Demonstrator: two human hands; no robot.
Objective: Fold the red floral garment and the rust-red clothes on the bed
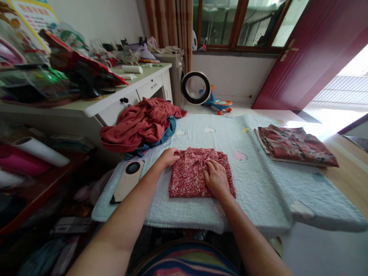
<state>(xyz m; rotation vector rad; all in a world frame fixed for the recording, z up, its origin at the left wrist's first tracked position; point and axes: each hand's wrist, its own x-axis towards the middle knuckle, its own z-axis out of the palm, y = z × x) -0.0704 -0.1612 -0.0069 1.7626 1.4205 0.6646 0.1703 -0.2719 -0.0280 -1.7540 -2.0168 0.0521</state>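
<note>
Garment (192, 180), red floral, folded square: I logged my right hand (216, 178) spread flat on its middle, left hand (169, 157) pinching its far-left corner, equally near.

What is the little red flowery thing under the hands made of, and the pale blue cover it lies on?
The folded red floral garment looks like thin woven cloth, maybe cotton: matte, with crisp fold edges and a tiny printed pattern. The left hand holds its upper left corner; the right hand presses flat on it. The pale blue cover looks like soft quilted fabric: stitched lines, puffy surface, sewn-on patches.
</note>
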